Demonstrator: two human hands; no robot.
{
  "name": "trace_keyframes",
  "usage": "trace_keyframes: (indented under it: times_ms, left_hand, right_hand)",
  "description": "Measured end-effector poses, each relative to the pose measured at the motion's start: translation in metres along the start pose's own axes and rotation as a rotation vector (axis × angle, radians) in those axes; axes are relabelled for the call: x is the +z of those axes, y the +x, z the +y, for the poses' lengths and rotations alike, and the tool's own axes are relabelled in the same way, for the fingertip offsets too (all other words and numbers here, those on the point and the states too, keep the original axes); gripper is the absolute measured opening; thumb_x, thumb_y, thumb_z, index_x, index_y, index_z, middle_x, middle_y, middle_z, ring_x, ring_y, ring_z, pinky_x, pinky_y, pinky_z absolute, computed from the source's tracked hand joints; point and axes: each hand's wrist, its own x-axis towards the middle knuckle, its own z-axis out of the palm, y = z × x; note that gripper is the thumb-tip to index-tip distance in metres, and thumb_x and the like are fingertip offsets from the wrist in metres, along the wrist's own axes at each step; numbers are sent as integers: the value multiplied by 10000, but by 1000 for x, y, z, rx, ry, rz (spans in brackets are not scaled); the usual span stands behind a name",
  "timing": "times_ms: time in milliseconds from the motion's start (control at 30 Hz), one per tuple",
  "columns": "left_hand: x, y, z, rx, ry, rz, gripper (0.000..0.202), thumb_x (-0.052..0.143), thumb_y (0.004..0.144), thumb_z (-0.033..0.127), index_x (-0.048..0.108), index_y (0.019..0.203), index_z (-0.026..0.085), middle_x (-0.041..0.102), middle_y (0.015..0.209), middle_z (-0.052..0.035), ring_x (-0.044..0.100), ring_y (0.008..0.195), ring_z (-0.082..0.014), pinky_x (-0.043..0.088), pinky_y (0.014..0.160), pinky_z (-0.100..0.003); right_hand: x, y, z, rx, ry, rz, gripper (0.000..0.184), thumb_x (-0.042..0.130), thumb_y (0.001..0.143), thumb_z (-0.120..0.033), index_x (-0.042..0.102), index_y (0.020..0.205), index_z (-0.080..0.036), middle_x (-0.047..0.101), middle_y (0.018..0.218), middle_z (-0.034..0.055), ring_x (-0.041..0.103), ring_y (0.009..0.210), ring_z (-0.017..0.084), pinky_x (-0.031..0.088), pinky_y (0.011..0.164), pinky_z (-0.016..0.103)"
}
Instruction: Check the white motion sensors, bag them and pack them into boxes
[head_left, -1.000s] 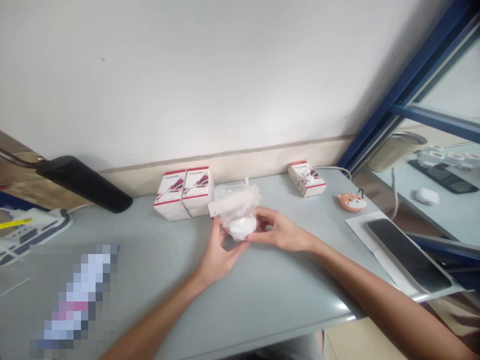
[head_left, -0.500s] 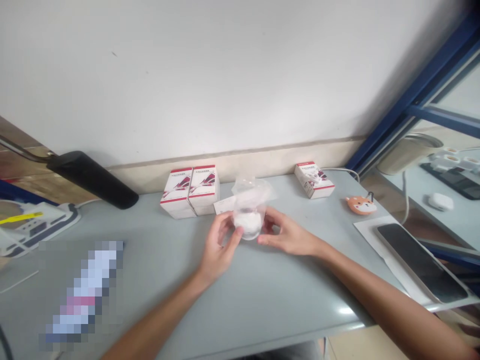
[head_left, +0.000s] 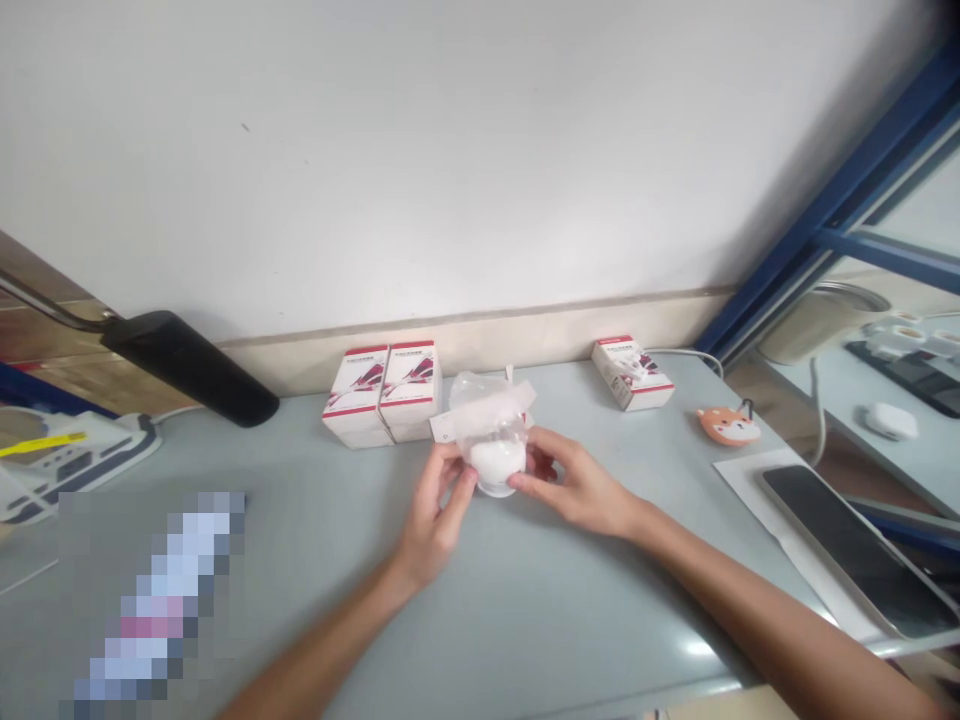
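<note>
Both my hands hold a clear plastic bag (head_left: 487, 420) wrapped around a round white object (head_left: 495, 462), just above the grey table (head_left: 570, 600). My left hand (head_left: 439, 510) grips its lower left side, and my right hand (head_left: 577, 490) pinches it from the right. A white paper strip (head_left: 480, 420) lies across the top of the bag. My fingers hide part of the white object. Behind the bag stand a pair of white and red boxes (head_left: 381, 392) bound by a band.
A third white and red box (head_left: 631, 373) and an orange fox figure (head_left: 727, 425) stand to the right. A smartphone (head_left: 859, 550) lies on white paper at the right. A black lamp arm (head_left: 187, 365) reaches in at the left, above a pixelated blurred item (head_left: 150, 600).
The bag has turned in my hands, bringing the paper strip across its top. The whole scene has shifted slightly in view as my head moved.
</note>
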Motion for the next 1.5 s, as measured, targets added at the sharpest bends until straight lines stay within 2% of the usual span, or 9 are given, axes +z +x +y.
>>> trace_keyframes:
  times_ms: [133,367,467,600,800,933,1100,1267,1500]
  left_hand:
    - [-3,-1,3,-68,39,-116,204,564,1045,364,577,1177,209,679,1282,-112,641,1205,-278,490,1032,-404]
    - [-3,-5,-5,-20,-6,-80,604,609,1014,373,368,1559,271,475,1608,-152,458,1487,-340,401,1206,-501]
    - [-4,-6,-8,-4,20,-31,484,633,1004,369,484,1451,260,543,1534,-143,506,1444,-319,414,1197,-470]
    - [-2,-5,-7,54,107,17,371,698,962,333,540,1287,247,634,1340,-121,594,1300,-282,469,1115,-419]
    - [2,-5,-16,45,195,-45,371,691,969,331,514,1285,250,631,1256,-101,630,1193,-246,502,1038,-394]
    - [1,-5,-24,-14,252,-35,428,731,940,380,511,1285,255,651,1264,-101,644,1209,-264,511,1035,-416]
    - [-3,-1,-22,-7,285,-51,677,796,884,376,458,1465,294,625,1445,-125,597,1355,-305,483,1115,-451]
    - [-7,2,-23,-26,410,-149,422,736,925,406,645,1319,284,744,1257,-75,695,1176,-295,539,1034,-441]
    - [-7,3,-23,59,523,-177,515,770,889,368,617,1371,272,715,1301,-117,677,1192,-330,551,1021,-485]
  right_hand:
    - [-9,1,-3,-19,-105,-82,230,664,999,-421,683,1109,-219,598,909,8,488,781,153,423,718,289]
    - [-15,0,-1,-67,-280,-137,242,565,1050,-420,695,1060,-216,630,977,49,526,808,175,451,752,311]
    - [-19,-2,-2,-54,-301,-141,278,616,1020,-451,671,1197,-244,631,1060,63,537,816,184,480,758,323]
    - [-25,-3,-7,-67,-232,-105,645,795,886,-505,552,1442,-285,602,1239,88,559,884,190,524,812,336]
    - [-29,0,-9,-34,-232,-49,312,702,965,-506,689,1157,-261,686,1061,40,570,859,185,484,799,324]
    - [-32,1,-8,-9,-219,-53,279,709,961,-484,695,1098,-242,712,1015,26,573,847,183,469,796,319]
    - [-39,1,-12,-14,-134,-88,327,789,890,-484,687,1032,-208,695,976,23,557,840,182,466,782,309]
    - [-43,0,-18,-49,-106,-86,270,790,894,-421,692,1037,-215,692,1012,26,554,863,181,471,816,315]
    - [-36,-1,-11,-70,-327,-218,272,731,935,-372,701,1177,-250,742,1134,64,665,979,251,512,887,378]
